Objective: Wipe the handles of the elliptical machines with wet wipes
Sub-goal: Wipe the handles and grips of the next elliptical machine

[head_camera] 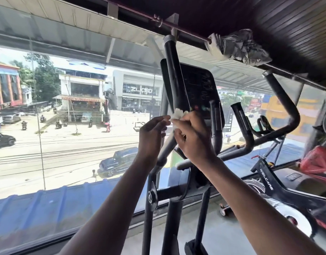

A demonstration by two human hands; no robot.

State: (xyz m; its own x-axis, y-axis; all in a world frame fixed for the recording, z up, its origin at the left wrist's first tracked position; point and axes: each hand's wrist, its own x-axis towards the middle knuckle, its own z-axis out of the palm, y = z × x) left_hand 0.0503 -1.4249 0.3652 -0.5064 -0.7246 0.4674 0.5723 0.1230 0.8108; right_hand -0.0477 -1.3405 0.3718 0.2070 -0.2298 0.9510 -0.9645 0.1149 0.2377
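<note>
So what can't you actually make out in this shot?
- Head view: most of the wet wipe, hidden by the right hand and left hand holding it.
- Console readout: too dark to read.
- Left handle behind the hands: covered.
- Exercise bike: cut off at the right edge.

The grey floor (223, 234) carried the elliptical machine (169, 208) near the window, with an exercise bike (269, 183) seemingly standing right.

The wet wipe (177, 116) was white, the elliptical's handle (174, 78) and console (199, 89) black, the roofing (53, 205) outside the window blue, and a crumpled cloth (241, 46) overhead grey and white.
</note>
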